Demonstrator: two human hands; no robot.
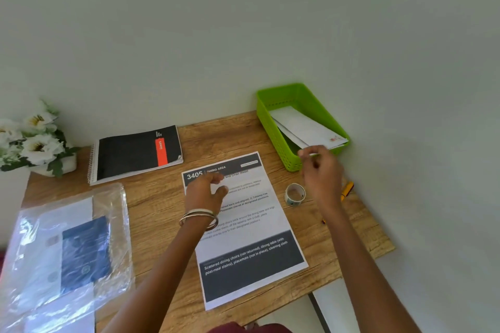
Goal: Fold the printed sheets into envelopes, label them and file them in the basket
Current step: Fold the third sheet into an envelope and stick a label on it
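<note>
Left hand (207, 189) over the top of the printed sheet (243, 227), fingers loosely curled, holding nothing that shows; contact with the paper unclear. Right hand (320, 170) raised near the green basket (273, 127), fingertips drawn together; whether they pinch anything, cannot tell. Sheet lies flat, mid-tabletop (151, 203). Judged light, limp, easily creased: best lifted by a corner or short edge. Folded envelopes (305, 127) already in basket. Tape roll (295, 194) just beside the sheet.
</note>
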